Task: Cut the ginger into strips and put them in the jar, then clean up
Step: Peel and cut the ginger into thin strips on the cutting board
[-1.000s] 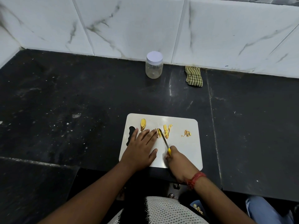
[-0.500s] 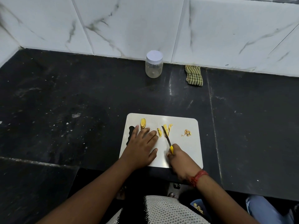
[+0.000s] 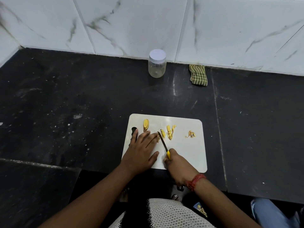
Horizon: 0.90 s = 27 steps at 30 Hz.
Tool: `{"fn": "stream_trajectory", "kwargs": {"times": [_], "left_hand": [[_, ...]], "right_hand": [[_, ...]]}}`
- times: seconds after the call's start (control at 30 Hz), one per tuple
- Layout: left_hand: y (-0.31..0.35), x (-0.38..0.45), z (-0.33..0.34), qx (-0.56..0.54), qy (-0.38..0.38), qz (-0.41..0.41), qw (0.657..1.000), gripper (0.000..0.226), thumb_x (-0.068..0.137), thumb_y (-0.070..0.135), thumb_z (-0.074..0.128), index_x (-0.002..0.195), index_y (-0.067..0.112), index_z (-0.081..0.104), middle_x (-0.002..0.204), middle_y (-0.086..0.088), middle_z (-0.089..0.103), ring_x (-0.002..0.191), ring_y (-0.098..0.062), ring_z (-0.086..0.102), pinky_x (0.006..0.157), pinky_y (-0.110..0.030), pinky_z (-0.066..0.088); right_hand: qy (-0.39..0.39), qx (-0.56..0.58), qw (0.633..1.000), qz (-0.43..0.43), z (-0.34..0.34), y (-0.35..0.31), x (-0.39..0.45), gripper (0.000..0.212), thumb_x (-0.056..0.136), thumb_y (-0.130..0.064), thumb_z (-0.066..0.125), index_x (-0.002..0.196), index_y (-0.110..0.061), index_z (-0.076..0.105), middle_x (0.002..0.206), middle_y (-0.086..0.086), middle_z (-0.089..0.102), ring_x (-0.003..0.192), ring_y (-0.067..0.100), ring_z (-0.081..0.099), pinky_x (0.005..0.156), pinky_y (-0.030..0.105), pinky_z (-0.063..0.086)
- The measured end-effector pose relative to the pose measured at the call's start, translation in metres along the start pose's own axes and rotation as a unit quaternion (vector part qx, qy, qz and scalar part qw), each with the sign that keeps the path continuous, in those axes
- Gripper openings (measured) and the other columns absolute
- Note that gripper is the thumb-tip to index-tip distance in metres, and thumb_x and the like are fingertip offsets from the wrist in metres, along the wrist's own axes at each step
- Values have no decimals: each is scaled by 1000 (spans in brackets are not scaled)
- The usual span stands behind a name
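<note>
A folded green checked cloth (image 3: 198,75) lies on the black table (image 3: 65,104) at one o'clock, against the white marble-tiled wall (image 3: 131,22).

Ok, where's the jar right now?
In the head view the jar stands lidded at the back of the counter against the tiled wall, left of the checked cloth and well beyond the cutting board.

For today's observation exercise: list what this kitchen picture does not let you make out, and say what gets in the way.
Head view only:
- The ginger piece being cut: the left hand covers it beside the knife.
- The knife handle: mostly hidden inside the right hand.
- The scraps on the cutting board: too small to tell peel from ginger.
- The jar: lid on; nothing visible through its wall.
</note>
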<state>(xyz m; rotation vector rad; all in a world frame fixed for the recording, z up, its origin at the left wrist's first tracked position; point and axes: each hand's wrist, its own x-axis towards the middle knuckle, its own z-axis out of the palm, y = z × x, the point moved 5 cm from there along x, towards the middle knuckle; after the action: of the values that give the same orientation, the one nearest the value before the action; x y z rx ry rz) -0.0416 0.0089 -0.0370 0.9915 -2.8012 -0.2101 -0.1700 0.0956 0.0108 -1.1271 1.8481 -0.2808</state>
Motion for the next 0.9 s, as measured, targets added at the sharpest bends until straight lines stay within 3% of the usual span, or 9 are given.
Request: {"fn": "stream_trajectory", "kwargs": {"times": [0.13,0.27,0.5,0.7,0.9], "left_hand": [[0,0,0,6,1,2,1000,58,100,52,41,148,19,48,153,0,48,143,-25,40,121,-61,22],[1,1,0,10,-6,6,1000,59,101,52,37,149,19,48,153,-1,48,143,-25,41,121,-61,22],[1,0,0,12,-6,10,1000,56,101,51,38,145,20,53,152,-1,49,142,-26,42,120,-62,24],[1,1,0,9,-13,8,1000,56,102,52,36,144,20,54,152,-1,49,142,-26,42,121,-61,23],[0,2,2,0,-16,4,1000,56,102,53,37,145,21,53,153,0,48,143,-25,41,122,-59,23]], "right_hand": [[2,-3,1000,3,2,-1,2,12,101,-21,40,94,-12,38,76,5,51,64,14,47,55,29,32],[5,0,1000,3,2,-1,3,11,101,-21,41,95,-12,39,81,7,54,67,14,49,60,30,34],[15,-13,1000,-12,4,0,5,10,100,-16,42,91,-14,37,73,1,49,61,8,45,53,23,33],[10,-25,1000,-13,5,0,7,9,100,-16,42,94,-13,38,74,1,50,68,18,51,64,31,38],[7,-45,999,-9,6,2,10,3,101,-13,38,98,-12,36,80,0,52,74,17,50,67,24,31]]}}
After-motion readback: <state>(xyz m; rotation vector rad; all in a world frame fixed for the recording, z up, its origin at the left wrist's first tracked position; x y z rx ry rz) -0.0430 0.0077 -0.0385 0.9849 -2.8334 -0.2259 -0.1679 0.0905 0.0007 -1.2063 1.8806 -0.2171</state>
